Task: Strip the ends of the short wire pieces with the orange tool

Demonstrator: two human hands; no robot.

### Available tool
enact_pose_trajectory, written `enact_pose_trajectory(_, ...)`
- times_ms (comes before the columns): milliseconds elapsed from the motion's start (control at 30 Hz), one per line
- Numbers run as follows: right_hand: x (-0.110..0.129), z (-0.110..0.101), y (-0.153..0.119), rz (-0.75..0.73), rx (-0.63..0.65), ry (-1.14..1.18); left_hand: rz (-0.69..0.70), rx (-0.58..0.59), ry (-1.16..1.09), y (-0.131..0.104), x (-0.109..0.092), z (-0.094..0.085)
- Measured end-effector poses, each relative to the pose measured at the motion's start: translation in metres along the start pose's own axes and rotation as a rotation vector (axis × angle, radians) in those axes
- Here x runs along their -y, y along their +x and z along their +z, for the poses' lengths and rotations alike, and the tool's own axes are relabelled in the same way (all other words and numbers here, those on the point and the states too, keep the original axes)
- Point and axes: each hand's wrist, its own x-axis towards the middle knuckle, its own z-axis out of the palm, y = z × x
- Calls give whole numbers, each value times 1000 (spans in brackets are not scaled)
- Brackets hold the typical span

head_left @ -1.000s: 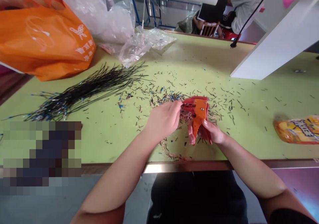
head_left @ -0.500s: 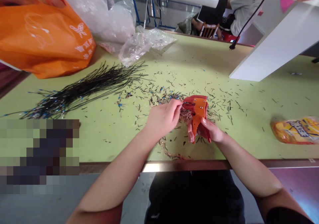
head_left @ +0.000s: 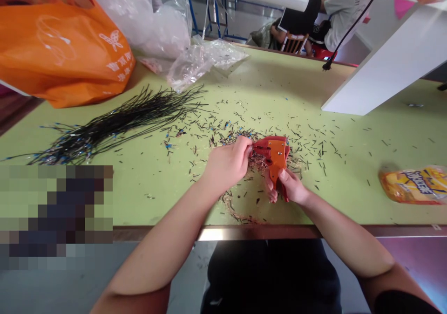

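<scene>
My right hand (head_left: 291, 187) is wrapped round the handles of an orange-red wire stripper (head_left: 277, 153), held over the table with its jaws facing left. At those jaws, my left hand (head_left: 228, 162) is closed in a pinch on a thin black wire, mostly hidden by the fingers. Beneath both hands lies a heap of copper strands and black scraps (head_left: 258, 162). Short black offcuts are strewn around it, some with blue bits. A long bundle of black wires (head_left: 118, 120), blue at its near left end, rests farther left.
An orange bag (head_left: 66, 55), with a person's hand at its top, stands back left beside clear plastic bags (head_left: 195, 64). A white panel (head_left: 370, 67) slants down at right. A yellow snack packet (head_left: 415, 183) lies far right. The table's front edge (head_left: 244, 232) is near me.
The wire stripper has shifted slightly left and down, its jaws now close against my left fingertips. Its handles look closer together. My left hand has barely moved.
</scene>
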Motion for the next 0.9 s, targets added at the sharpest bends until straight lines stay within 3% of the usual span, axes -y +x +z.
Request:
enact_pose_trajectory(333, -8, 18, -1, -12, -221, -83, -28, 66, 19, -1, -5, -1)
enact_pose_trajectory(667, 1, 27, -4, 59, 21, 240, 45, -34, -13, -2, 2, 3)
enact_pose_trajectory(900, 0, 32, -4, 88, -7, 312, 42, -61, -43, -3, 0, 7)
